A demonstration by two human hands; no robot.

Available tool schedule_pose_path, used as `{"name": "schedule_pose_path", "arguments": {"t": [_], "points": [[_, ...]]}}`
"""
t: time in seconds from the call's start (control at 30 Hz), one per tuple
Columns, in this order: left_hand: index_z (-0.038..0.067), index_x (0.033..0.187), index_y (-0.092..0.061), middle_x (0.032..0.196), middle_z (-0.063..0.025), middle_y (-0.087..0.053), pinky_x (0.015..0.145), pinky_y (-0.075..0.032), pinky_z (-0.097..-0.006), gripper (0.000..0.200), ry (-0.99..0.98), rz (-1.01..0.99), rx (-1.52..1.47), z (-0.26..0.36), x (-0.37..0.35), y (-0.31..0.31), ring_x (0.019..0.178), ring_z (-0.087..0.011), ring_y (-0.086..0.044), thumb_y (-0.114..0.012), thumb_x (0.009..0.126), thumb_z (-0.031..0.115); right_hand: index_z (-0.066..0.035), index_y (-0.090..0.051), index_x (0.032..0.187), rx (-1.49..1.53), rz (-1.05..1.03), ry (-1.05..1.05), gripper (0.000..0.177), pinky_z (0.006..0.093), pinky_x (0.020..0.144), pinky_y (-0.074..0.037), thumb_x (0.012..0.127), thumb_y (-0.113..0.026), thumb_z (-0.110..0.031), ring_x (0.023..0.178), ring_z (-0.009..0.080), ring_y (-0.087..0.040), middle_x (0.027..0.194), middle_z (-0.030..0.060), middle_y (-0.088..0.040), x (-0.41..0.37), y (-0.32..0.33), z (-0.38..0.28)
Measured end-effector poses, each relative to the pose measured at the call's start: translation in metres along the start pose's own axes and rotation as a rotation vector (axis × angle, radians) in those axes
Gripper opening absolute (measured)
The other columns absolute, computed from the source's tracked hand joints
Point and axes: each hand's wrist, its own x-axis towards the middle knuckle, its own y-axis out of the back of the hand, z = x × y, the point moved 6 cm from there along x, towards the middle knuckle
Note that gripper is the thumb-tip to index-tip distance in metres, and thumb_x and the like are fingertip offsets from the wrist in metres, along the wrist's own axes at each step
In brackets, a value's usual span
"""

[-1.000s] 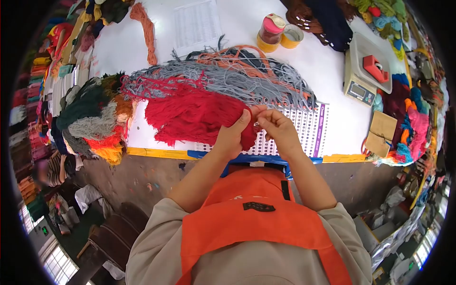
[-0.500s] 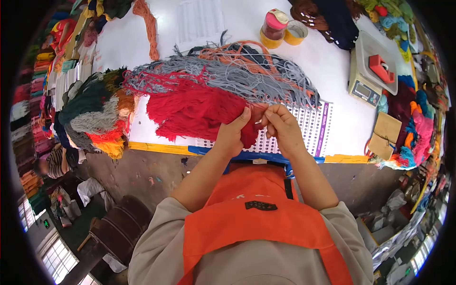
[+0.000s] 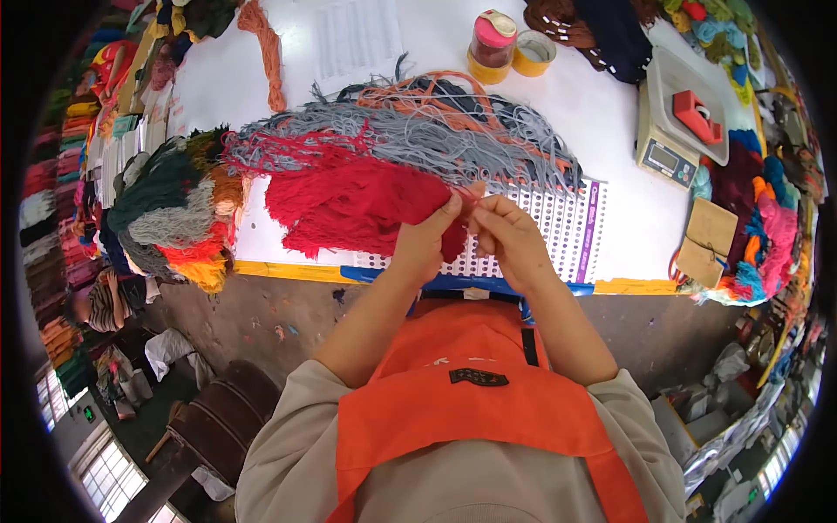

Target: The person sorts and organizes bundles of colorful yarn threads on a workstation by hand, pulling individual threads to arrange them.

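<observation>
A thick bundle of red yarn [image 3: 349,200] lies on the table's near side. My left hand [image 3: 425,240] is closed round its right end, thumb on top. Just right of it, my right hand [image 3: 510,235] pinches thin red strands drawn from that end. Beneath both hands is a white perforated card [image 3: 567,231] with rows of holes and a purple strip along its right side. Grey yarn [image 3: 418,135] with orange strands [image 3: 436,100] mixed in spreads behind the red bundle. The fingertips of my right hand partly hide the strands.
Multicoloured yarn [image 3: 170,205] hangs over the table edge at left. A pink-lidded jar [image 3: 493,44] and a tape roll [image 3: 534,52] stand at the back. A digital scale [image 3: 676,148] holds a red tape dispenser [image 3: 696,118]. Another person [image 3: 109,301] is at far left.
Both hands stay at the end of the red yarn. My right hand has shifted slightly left, closer to my left hand. The view has moved a little.
</observation>
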Motion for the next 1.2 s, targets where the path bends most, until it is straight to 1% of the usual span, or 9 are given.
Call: {"name": "schedule_pose_path", "arguments": {"t": [0.2,0.27,0.37,0.47,0.63,0.7,0.93,1.07,1.2], "points": [[0.005,0.103,-0.064,0.075,-0.0023,-0.055,0.065,-0.048,-0.0306,0.025,0.059,0.373,0.032,0.043,0.001,0.105,0.071,-0.0158,-0.056,-0.06,0.097,0.029,-0.01,-0.061,0.105,-0.319,0.484,0.384,0.015,0.0293,0.086,-0.048,0.096,-0.056,-0.021,0.092,0.0116,-0.058,0.101,0.0003,-0.063,-0.029,0.159,-0.029],[0.005,0.103,-0.064,0.071,0.0029,-0.05,0.058,-0.041,-0.0238,0.02,-0.076,0.418,-0.143,0.068,-0.003,0.19,0.064,-0.0084,-0.047,-0.059,0.097,0.024,-0.006,-0.057,0.111,0.141,0.576,0.477,0.018,0.0339,0.096,-0.047,0.094,-0.054,-0.011,0.113,0.0152,-0.055,0.121,0.0073,-0.06,-0.068,0.277,-0.047],[0.004,0.117,-0.062,0.065,0.0091,-0.039,0.052,-0.033,-0.0187,0.028,-0.254,0.323,-0.39,0.116,-0.03,0.228,0.056,-0.0025,-0.036,-0.054,0.1,0.025,-0.002,-0.06,0.085,0.421,1.053,0.642,0.013,0.0302,0.076,-0.056,0.093,-0.054,-0.009,0.076,0.0228,-0.065,0.077,0.0093,-0.064,-0.164,0.5,-0.063],[0.002,0.13,-0.056,0.063,0.009,-0.034,0.048,-0.029,-0.0195,0.038,-0.175,0.149,-0.126,0.097,-0.021,0.189,0.054,-0.0021,-0.031,-0.05,0.101,0.026,-0.003,-0.055,0.095,-0.001,1.424,0.755,0.012,0.0311,0.067,-0.055,0.097,-0.05,-0.014,0.067,0.017,-0.057,0.075,0.0019,-0.054,-0.182,0.378,-0.117],[0.002,0.11,-0.068,0.093,-0.0047,-0.069,0.054,-0.037,-0.0204,0.026,0.373,0.286,-0.012,-0.052,0.043,0.1,0.061,-0.0064,-0.047,-0.064,0.093,0.021,-0.009,-0.055,0.121,-1.451,0.558,0.526,0.031,0.0457,0.076,-0.05,0.102,-0.043,-0.03,0.085,0.0355,-0.068,0.092,0.0165,-0.07,0.011,0.25,0.001],[0.001,0.1,-0.07,0.094,-0.0085,-0.072,0.052,-0.04,-0.0219,0.023,0.323,0.317,0.34,-0.082,0.066,0.077,0.06,-0.0082,-0.055,-0.062,0.091,0.021,-0.016,-0.055,0.106,-1.348,0.406,0.151,0.017,0.0504,0.067,-0.05,0.098,-0.048,-0.029,0.076,0.0405,-0.066,0.081,0.0185,-0.067,0.046,0.16,0.017],[0.0,0.075,-0.067,0.064,-0.0089,-0.066,0.047,-0.046,-0.0301,0.028,-0.085,0.276,1.295,-0.131,0.102,0.077,0.05,-0.017,-0.062,-0.066,0.09,0.024,-0.018,-0.056,0.101,-1.387,0.23,0.379,0.012,0.0457,0.056,-0.048,0.095,-0.056,-0.028,0.066,0.0346,-0.065,0.07,0.0128,-0.065,0.082,0.12,0.046],[-0.001,0.088,-0.067,0.076,-0.0176,-0.068,0.071,-0.052,-0.0432,0.024,-0.123,0.217,0.977,-0.133,0.105,0.081,0.07,-0.0355,-0.066,-0.064,0.088,0.022,-0.017,-0.053,0.104,-1.284,0.203,0.374,0.014,0.0467,0.058,-0.048,0.095,-0.055,-0.027,0.067,0.035,-0.065,0.071,0.0116,-0.066,0.08,0.121,0.043],[0.002,0.089,-0.065,0.068,-0.0074,-0.062,0.053,-0.048,-0.0296,0.014,0.363,0.214,0.553,-0.135,0.1,0.077,0.059,-0.0133,-0.06,-0.066,0.09,0.016,-0.016,-0.047,0.105,-1.3,0.212,0.247,0.018,0.0476,0.058,-0.047,0.094,-0.057,-0.027,0.066,0.0359,-0.065,0.07,0.0117,-0.065,0.082,0.123,0.044]]}}
